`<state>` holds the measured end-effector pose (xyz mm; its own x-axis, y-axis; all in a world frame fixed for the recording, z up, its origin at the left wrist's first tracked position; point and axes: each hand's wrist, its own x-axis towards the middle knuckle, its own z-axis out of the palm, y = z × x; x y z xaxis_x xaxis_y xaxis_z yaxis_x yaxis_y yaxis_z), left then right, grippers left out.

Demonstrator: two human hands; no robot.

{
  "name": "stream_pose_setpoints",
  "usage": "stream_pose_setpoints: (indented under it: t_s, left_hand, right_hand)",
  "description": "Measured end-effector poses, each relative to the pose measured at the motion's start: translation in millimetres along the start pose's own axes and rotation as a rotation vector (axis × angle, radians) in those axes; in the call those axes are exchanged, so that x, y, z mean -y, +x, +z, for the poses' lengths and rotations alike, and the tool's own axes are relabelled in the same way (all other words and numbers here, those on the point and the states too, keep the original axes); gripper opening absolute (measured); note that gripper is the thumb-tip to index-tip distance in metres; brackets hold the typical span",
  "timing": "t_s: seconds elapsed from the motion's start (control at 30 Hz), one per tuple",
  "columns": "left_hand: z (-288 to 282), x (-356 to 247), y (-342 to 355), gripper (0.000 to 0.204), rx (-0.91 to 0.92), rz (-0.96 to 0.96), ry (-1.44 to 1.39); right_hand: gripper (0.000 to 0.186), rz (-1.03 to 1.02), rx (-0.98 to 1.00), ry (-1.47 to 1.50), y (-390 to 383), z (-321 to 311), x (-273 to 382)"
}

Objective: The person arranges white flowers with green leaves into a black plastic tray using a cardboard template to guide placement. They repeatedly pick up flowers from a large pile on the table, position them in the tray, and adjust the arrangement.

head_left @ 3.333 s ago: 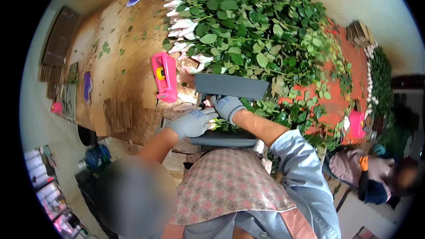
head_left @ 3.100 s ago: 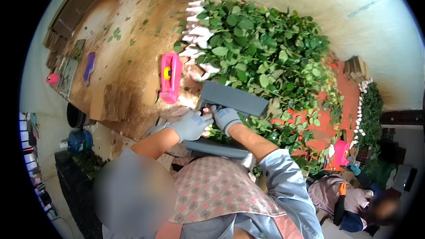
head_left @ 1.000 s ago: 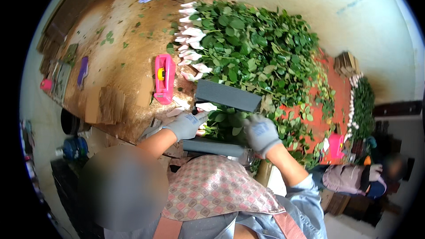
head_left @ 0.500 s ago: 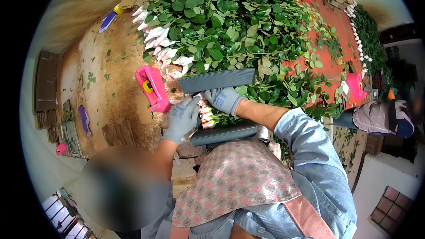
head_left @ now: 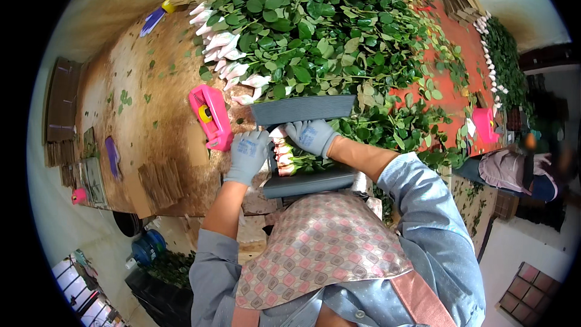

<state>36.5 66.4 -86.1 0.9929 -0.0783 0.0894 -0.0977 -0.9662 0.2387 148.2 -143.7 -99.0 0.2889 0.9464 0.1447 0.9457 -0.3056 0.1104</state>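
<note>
Nearest is one apron, patterned with pink and grey diamonds. Just beyond it stand two dark grey ribbed pads, the near pad and the far pad, roughly parallel. Between them, at their left end, lie the roses: about five buds show, stacked in a column, pale pink to cream with redder edges, heads to the left, green leaves to the right.

Two grey-gloved hands work here. The left hand is just left of the buds, its fingers close together; whether it grips anything cannot be told. The right hand is bent over the top of the bundle, beside the far pad; its fingertips are hidden, so its grip cannot be told either. Blue print marks both gloves, too small to read.

Farther left is one pink tape dispenser with a yellow roll. Beyond the far pad spreads one leafy heap, its whitish buds too crowded to count. At far right are a second pink dispenser and one co-worker.
</note>
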Motion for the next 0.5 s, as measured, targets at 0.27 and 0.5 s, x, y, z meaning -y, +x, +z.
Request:
stream_pose_setpoints:
  t_s: [0.27,0.5]
  left_hand:
    - [-24.5,48.1,-44.7,0.013,0.258,-0.324,0.318]
    - [-45.7,-16.5,-29.8,0.033,0.310,-0.011,-0.432]
  right_hand:
    - [0.034,0.004,0.070,-0.021,0.6,1.3,2.3]
    - [0.039,-0.083,0.161,-0.062,3.3,-11.5,6.6]
